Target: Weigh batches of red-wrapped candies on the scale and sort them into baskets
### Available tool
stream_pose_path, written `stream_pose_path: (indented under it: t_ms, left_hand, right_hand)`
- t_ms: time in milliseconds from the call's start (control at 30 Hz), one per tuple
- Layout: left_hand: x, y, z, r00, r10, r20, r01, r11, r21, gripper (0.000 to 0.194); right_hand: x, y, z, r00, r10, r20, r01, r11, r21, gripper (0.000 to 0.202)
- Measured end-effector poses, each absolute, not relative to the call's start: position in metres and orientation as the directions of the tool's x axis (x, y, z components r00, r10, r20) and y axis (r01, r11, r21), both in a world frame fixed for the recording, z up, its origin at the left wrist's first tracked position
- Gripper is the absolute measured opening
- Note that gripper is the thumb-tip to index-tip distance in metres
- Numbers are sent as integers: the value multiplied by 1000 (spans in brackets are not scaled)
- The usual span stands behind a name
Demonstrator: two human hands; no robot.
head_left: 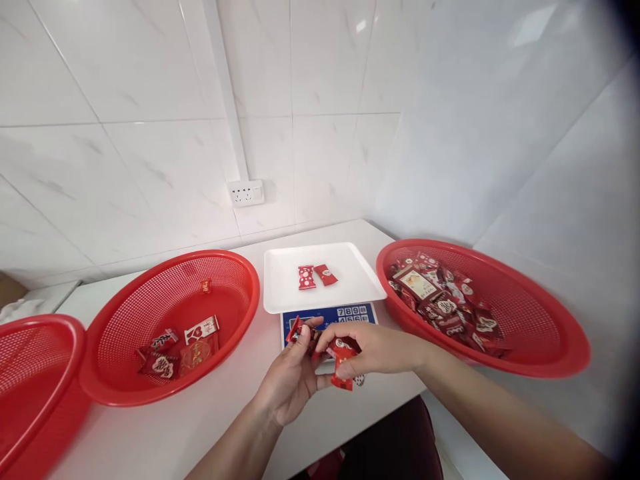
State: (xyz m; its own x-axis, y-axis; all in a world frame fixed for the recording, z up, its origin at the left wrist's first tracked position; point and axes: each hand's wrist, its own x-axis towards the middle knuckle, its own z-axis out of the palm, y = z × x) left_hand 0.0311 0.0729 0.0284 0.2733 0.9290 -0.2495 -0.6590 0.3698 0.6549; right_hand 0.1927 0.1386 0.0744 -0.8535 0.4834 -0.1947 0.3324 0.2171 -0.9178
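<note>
My left hand [293,377] is turned partly palm up, its fingers curled around several wrapped candies [295,329]. Beside it my right hand [367,348] grips red wrapped candies [344,365] between thumb and fingers. Both hands are close together in front of a digital scale [327,313], hiding part of its blue keypad panel. On the scale's white tray [280,293] lie two candies: one in a red wrapper with white dots [307,277], the other in a plain red wrapper [326,275].
At the right, a red plastic basket [545,333] holds a heap of wrapped candies [450,307]. Left of the scale, another red basket [120,320] has several candies [200,330] in it. A third red basket [45,327] is cut off at the left edge. A socket [246,193] sits on the tiled wall.
</note>
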Motion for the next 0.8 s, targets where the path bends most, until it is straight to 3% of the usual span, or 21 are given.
stream_pose_path:
  t_ms: [100, 167, 367, 467, 567, 800]
  left_hand:
    - [25, 66, 19, 125, 942, -311, -679, 310, 665, 28]
    - [22, 59, 14, 119, 935, -335, -646, 329, 689, 26]
    - [20, 40, 12, 355, 879, -318, -568, 473, 673, 49]
    - [21, 37, 11, 421, 864, -277, -619, 497, 609, 40]
    - [25, 39, 5, 394, 870, -297, -681, 493, 541, 23]
    - [33, 42, -8, 258, 855, -450, -726, 479, 493, 20]
  right_hand:
    - [195, 131, 78, -786, 576, -225, 388, 176, -905, 39]
    - [194, 122, 80, -738, 652, -174, 408, 225, -885, 43]
    - [181, 94, 50, -690, 717, 101, 371, 469, -801, 42]
    - [173, 85, 30, -653, 734, 185, 408, 547, -731, 38]
    - [167, 79, 20, -636, 751, 178, 473, 561, -679, 39]
    - [167, 75, 13, -636, 766, 97, 523, 520, -675, 64]
